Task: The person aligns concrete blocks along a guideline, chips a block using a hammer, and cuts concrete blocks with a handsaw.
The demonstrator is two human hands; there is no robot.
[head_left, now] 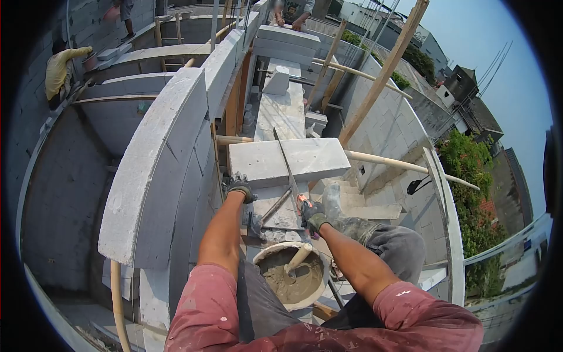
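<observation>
A pale block lies crosswise on the plank in front of me. A hand saw rests across its top, teeth against the block, with its orange handle at the near side. My right hand, in a dark glove, is wrapped round that handle. Also gloved, my left hand is at the block's near left corner; its fingers show in part, spread against the block's edge. Below both hands stands a bucket of grey mortar with a tool handle sticking out of it. A square metal tool lies between the hands.
A block wall curves along my left. Wooden poles and a bamboo pole cross on the right. A person in yellow works at far left; another person's hands rest near stacked blocks ahead.
</observation>
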